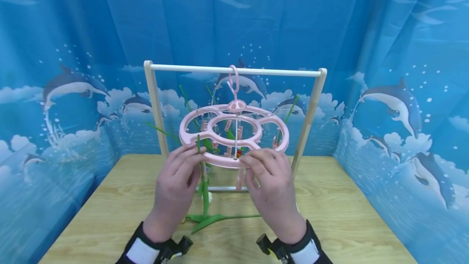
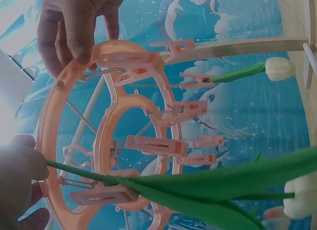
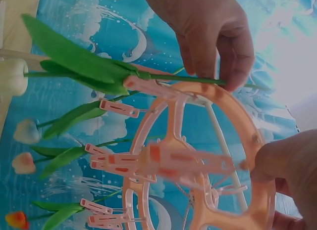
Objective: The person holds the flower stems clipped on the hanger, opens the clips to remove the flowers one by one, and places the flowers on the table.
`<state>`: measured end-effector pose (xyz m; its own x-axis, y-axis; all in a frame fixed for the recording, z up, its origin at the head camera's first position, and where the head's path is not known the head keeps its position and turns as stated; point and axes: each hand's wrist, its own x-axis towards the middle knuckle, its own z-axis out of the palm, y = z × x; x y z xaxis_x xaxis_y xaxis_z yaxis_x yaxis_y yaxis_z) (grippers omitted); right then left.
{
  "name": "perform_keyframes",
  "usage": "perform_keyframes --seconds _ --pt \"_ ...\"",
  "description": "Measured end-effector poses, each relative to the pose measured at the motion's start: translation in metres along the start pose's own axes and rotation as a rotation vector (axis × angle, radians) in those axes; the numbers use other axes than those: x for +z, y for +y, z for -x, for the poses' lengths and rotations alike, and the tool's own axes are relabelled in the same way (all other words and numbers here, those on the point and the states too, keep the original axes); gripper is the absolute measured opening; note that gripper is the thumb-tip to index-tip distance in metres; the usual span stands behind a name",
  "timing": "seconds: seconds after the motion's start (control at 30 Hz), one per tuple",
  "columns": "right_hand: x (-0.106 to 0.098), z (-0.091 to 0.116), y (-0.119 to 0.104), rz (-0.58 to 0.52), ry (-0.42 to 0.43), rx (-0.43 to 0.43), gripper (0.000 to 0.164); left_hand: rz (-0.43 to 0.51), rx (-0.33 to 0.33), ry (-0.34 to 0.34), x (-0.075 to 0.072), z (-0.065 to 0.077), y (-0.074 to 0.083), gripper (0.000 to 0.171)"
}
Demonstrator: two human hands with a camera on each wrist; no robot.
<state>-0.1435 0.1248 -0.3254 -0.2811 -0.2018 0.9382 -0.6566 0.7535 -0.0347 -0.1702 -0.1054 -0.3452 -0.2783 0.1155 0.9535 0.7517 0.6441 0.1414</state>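
Left hand (image 1: 177, 176) pinched on the tulip (image 1: 205, 199) stem, right hand (image 1: 270, 176) curled on the pink hanger (image 1: 222, 161), tulip pointed bloom-down, long axis nearly vertical.

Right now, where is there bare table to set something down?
Bare table lies left of the left hand and right of the right hand, out to the curtain. It's crowded between the hands: green leaves, pink hanger above.
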Motion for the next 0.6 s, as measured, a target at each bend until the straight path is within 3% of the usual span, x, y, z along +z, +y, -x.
perform_keyframes --seconds 0.27,0.6 --pt "0.0028 0.0005 -0.0034 0.003 0.03 -0.033 0.04 -0.009 0.075 -0.004 0.0021 0.0015 0.0083 0.032" --pt "0.0011 0.0006 -0.0021 0.01 0.013 -0.021 0.038 0.014 0.076 0.013 0.0014 -0.0021 0.0038 0.019"
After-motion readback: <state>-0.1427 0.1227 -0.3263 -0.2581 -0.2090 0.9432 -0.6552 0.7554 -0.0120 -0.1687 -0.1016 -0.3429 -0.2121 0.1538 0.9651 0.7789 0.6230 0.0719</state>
